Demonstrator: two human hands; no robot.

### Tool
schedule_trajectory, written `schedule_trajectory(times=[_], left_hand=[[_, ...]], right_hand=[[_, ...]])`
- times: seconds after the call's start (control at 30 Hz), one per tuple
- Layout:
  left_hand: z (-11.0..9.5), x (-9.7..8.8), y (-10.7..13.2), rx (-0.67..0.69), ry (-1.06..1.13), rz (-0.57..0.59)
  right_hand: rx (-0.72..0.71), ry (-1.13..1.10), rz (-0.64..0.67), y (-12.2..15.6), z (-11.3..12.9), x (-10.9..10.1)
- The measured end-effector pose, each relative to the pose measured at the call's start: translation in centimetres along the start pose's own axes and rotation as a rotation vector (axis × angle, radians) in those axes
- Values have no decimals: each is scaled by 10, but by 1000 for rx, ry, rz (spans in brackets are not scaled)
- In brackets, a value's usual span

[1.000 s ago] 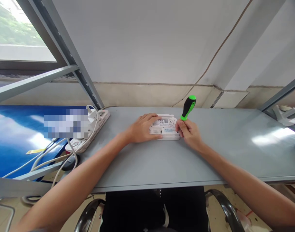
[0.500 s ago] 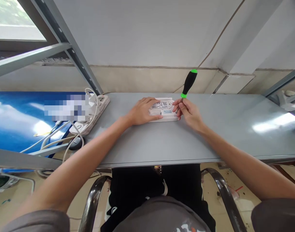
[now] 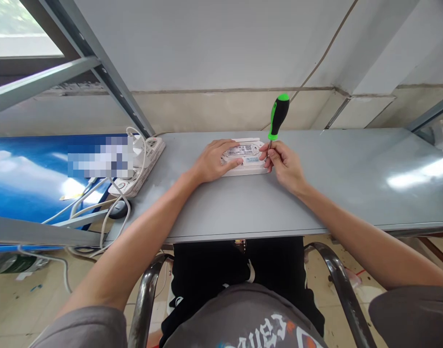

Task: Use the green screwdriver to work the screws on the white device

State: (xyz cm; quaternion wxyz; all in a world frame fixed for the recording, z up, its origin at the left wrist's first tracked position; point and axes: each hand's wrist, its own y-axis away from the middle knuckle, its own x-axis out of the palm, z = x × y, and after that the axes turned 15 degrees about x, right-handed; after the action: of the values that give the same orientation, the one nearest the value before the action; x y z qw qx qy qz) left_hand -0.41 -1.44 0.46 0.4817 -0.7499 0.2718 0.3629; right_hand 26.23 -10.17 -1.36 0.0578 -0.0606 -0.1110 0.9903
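Note:
On the grey tabletop lies a flat white plastic box (image 3: 251,165) with vent slots and printed labels, perhaps a router seen from its underside. My left hand (image 3: 218,160) grips the box's left end, thumb and fingers apart over its top. A screwdriver (image 3: 278,116) with a black and green handle stands nearly upright at the box's right end, leaning slightly right. My right hand (image 3: 282,162) pinches its thin metal shaft below the handle. Fingers hide the screwdriver's tip, so I cannot tell what it touches.
A white power strip (image 3: 154,151) with plugs and tangled cables (image 3: 114,212) is at the left end of the grey table (image 3: 214,212), beside a blue surface (image 3: 33,183). Metal frame posts (image 3: 109,72) rise at the left. A wall (image 3: 214,108) stands behind.
The screwdriver has come a little more upright, its handle turned so more green shows. Both hands keep their places on the box and shaft. The camera view has shifted slightly.

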Motion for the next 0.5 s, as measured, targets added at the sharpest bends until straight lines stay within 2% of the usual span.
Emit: schedule_trajectory(times=[0.17,0.33,0.5], left_hand=[[1,1,0,-7,8,0],[1,2,0,10,16,-24],[0,2,1,3,12,-27]], right_hand=[[35,-39,-34,-1,-3,1],[13,8,14,0,-1,0],[51,-71,-81,-1,-6,2]])
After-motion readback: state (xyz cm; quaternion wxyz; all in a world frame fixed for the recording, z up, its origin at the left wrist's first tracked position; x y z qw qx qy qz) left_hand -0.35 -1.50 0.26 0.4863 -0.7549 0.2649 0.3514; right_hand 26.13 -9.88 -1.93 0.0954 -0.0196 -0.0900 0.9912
